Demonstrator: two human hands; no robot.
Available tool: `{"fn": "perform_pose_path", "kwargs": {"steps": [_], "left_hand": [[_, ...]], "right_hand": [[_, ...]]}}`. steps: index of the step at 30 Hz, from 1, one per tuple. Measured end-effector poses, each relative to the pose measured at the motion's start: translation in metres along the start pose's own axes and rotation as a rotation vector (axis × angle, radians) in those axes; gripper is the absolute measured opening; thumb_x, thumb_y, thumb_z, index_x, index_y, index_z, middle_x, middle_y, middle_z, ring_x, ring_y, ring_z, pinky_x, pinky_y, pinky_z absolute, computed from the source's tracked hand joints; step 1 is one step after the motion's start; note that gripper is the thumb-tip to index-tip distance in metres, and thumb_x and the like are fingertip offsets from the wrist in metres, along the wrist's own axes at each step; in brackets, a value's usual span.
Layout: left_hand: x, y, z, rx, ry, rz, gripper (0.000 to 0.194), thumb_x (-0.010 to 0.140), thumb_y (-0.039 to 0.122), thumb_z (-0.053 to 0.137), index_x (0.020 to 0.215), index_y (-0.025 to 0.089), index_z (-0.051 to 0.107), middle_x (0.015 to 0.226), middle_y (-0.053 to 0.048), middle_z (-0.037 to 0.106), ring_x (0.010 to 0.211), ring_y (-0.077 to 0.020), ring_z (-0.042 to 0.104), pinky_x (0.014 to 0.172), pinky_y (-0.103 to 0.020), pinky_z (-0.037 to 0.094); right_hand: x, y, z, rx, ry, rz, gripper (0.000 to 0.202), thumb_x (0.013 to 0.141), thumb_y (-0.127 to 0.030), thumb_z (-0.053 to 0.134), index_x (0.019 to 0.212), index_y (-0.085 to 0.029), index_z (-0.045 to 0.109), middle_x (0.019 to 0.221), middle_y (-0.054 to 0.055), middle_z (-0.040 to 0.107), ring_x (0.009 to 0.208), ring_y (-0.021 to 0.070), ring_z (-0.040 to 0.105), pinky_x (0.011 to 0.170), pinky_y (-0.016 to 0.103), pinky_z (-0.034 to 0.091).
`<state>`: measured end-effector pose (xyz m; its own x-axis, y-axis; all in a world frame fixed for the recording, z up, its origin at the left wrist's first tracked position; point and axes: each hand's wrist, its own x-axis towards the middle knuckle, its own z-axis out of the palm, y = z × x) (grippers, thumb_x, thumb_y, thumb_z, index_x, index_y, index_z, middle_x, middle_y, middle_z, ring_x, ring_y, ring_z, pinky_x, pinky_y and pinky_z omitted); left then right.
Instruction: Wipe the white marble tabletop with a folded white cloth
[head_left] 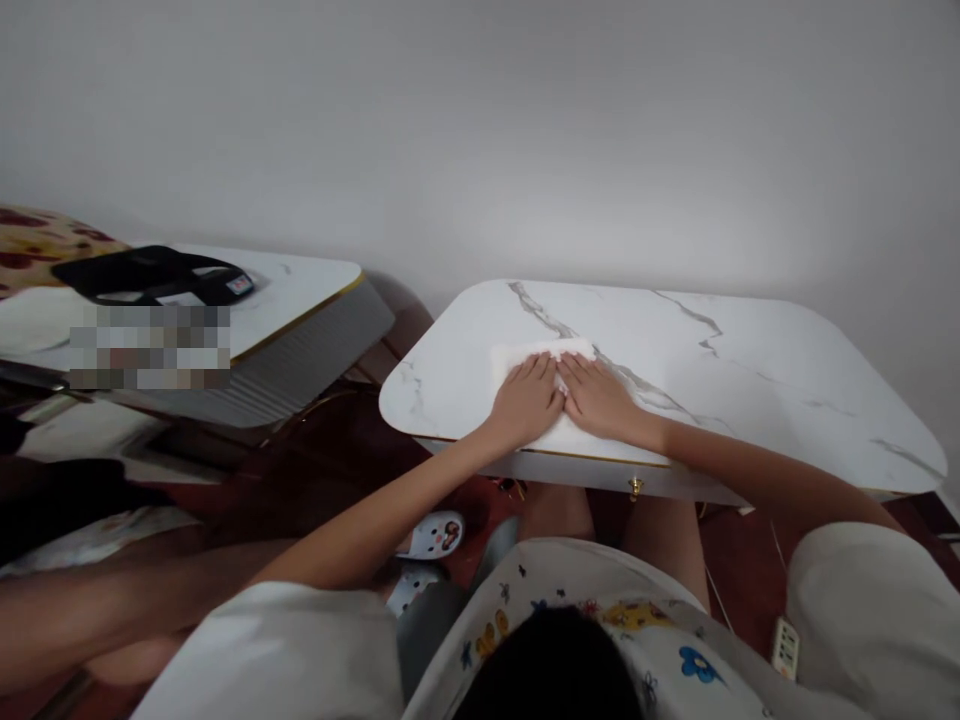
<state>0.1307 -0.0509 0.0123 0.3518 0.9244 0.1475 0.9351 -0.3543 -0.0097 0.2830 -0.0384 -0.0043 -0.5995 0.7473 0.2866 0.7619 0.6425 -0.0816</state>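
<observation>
A white cloth (566,433) lies spread on the white marble-patterned tabletop (772,350), left of its middle. My left hand (527,400) rests flat on the cloth, fingers stretched forward. Beside it, my right hand (598,396) also lies flat, pressing on the cloth, with its fingertips near the cloth's far edge. The two hands nearly touch at the thumbs. Parts of the cloth are hidden under both palms.
A brass knob (636,488) sits on the table's front. At left, a second marble-topped table (315,275) bears a black strapped item (150,270). Another person's leg (187,590) is at lower left. A power strip (786,648) lies at lower right. A wall (480,130) stands behind.
</observation>
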Motion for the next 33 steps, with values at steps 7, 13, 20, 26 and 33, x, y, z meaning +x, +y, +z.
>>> {"fn": "perform_pose_path", "kwargs": {"steps": [7, 13, 20, 26, 33], "left_hand": [[0.084, -0.012, 0.022, -0.016, 0.136, 0.062, 0.053, 0.090, 0.022, 0.034, 0.137, 0.000, 0.041, 0.145, -0.018, 0.042, 0.136, -0.0279, 0.036, 0.112, -0.040, 0.028], [0.161, -0.073, 0.040, -0.030, 0.198, 0.127, 0.050, 0.088, 0.021, 0.037, 0.134, 0.005, 0.046, 0.142, -0.016, 0.046, 0.133, -0.0247, 0.040, 0.110, -0.038, 0.030], [0.245, -0.102, 0.050, 0.012, 0.182, 0.185, 0.048, 0.087, 0.018, 0.038, 0.130, 0.002, 0.049, 0.139, -0.018, 0.048, 0.130, -0.0237, 0.044, 0.109, -0.036, 0.031], [0.269, -0.072, 0.058, 0.003, 0.216, 0.310, 0.045, 0.088, 0.020, 0.036, 0.129, 0.006, 0.050, 0.134, -0.016, 0.054, 0.126, -0.0236, 0.048, 0.106, -0.037, 0.035], [0.213, -0.043, 0.048, -0.027, 0.170, 0.396, 0.053, 0.089, 0.023, 0.035, 0.138, 0.003, 0.039, 0.145, -0.018, 0.041, 0.136, -0.0255, 0.036, 0.112, -0.039, 0.028]], "right_hand": [[0.052, 0.066, 0.017, -0.082, 0.020, 0.038, 0.056, 0.092, -0.024, 0.027, 0.141, 0.003, 0.035, 0.148, 0.019, 0.037, 0.138, 0.0268, 0.031, 0.113, 0.041, 0.027], [0.130, 0.095, 0.035, -0.132, 0.020, 0.123, 0.055, 0.092, -0.022, 0.028, 0.141, 0.003, 0.036, 0.148, 0.018, 0.037, 0.137, 0.0271, 0.033, 0.112, 0.038, 0.026], [0.189, 0.138, 0.048, -0.164, 0.021, 0.218, 0.055, 0.093, -0.023, 0.027, 0.140, 0.005, 0.035, 0.147, 0.020, 0.038, 0.137, 0.0269, 0.033, 0.112, 0.038, 0.024], [0.166, 0.167, 0.047, -0.161, 0.072, 0.299, 0.056, 0.093, -0.023, 0.027, 0.140, 0.005, 0.035, 0.146, 0.022, 0.038, 0.136, 0.0300, 0.034, 0.111, 0.041, 0.025], [0.103, 0.128, 0.033, -0.176, 0.120, 0.339, 0.057, 0.092, -0.024, 0.029, 0.139, 0.007, 0.035, 0.147, 0.024, 0.035, 0.137, 0.0328, 0.031, 0.109, 0.046, 0.027]]}}
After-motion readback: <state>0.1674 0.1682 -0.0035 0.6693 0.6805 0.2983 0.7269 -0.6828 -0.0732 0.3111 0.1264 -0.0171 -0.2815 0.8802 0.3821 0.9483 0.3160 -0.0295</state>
